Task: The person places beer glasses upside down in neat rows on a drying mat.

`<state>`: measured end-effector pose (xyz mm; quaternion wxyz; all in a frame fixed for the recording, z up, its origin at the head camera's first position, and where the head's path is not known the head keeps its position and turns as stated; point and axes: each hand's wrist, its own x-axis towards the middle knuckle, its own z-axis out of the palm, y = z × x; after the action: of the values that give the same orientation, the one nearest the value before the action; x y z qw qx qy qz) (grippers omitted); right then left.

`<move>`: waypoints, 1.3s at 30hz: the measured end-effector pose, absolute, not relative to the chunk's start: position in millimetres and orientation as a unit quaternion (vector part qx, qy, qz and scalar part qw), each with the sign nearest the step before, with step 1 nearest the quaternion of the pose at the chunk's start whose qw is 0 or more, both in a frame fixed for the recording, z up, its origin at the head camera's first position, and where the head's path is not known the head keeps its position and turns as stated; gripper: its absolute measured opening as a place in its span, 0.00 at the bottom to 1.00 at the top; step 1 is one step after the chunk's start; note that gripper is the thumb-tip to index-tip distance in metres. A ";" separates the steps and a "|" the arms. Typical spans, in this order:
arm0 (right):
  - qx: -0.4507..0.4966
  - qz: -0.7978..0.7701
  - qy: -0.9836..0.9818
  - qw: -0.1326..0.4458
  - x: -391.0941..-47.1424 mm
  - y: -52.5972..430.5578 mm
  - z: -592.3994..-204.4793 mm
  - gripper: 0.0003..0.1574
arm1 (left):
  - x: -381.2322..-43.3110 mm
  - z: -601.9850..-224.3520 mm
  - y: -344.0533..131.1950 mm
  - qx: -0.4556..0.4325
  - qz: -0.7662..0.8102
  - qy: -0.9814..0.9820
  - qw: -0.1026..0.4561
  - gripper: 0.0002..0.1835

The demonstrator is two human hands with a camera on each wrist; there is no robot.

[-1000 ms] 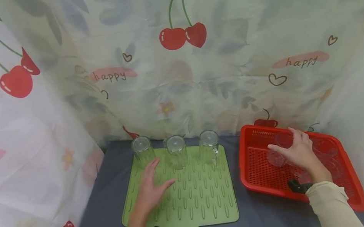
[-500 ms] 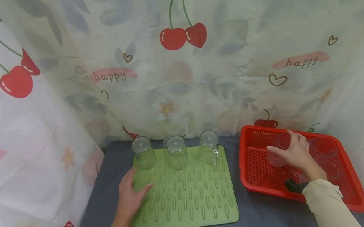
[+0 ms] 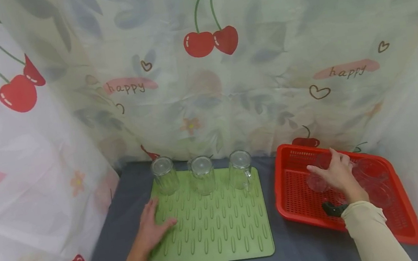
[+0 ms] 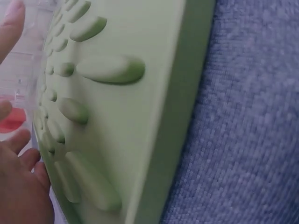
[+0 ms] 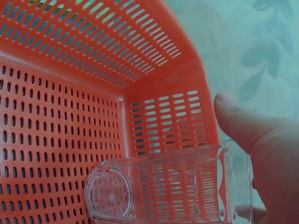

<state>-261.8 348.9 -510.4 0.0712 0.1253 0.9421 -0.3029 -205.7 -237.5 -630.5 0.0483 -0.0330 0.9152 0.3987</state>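
My right hand (image 3: 340, 176) is over the red plastic basket (image 3: 280, 196), thumb stretched out and fingers spread. In the right wrist view a clear glass mug (image 5: 163, 186) lies on its side in the basket, its mouth toward my hand. The thumb (image 5: 233, 112) stands apart from the mug's wall, and fingertips show through the glass near the rim. My left hand (image 3: 151, 230) hovers at the left edge of the green drying mat (image 3: 226, 226), fingers loosely extended, holding nothing. Three upturned glass mugs, a left one (image 3: 165, 179), a middle one (image 3: 203, 178) and a right one (image 3: 241, 173), line the mat's back.
More clear glassware (image 3: 375, 174) lies in the basket's right part, partly behind my right forearm. A dark grey cloth (image 3: 286, 253) covers the table. Patterned curtains (image 3: 270, 108) hang behind and at both sides, close to the basket's back edge.
My left hand has drawn back left and toward me, from the middle of the mat near the mugs to its left edge. The right hand has barely shifted over the basket.
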 end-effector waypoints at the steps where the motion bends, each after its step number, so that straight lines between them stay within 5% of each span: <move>1: 0.125 -0.302 0.942 0.071 -262.4 349.0 -511.3 0.76 | -205.7 -631.1 -238.1 -0.035 0.399 0.915 0.054 0.59; 12: 0.127 -0.308 0.941 0.060 -258.7 348.9 -514.5 0.69 | -206.3 -639.3 -225.2 0.007 0.293 0.955 0.050 0.72; 39: 0.147 -0.329 0.933 0.017 -253.6 336.6 -515.1 0.66 | -206.8 -623.8 -232.9 0.016 0.292 0.952 0.093 0.61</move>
<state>-253.6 336.6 -515.1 0.0170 0.1468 0.9326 -0.3293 -206.8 -232.9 -623.8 0.0930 0.0162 0.9518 0.2917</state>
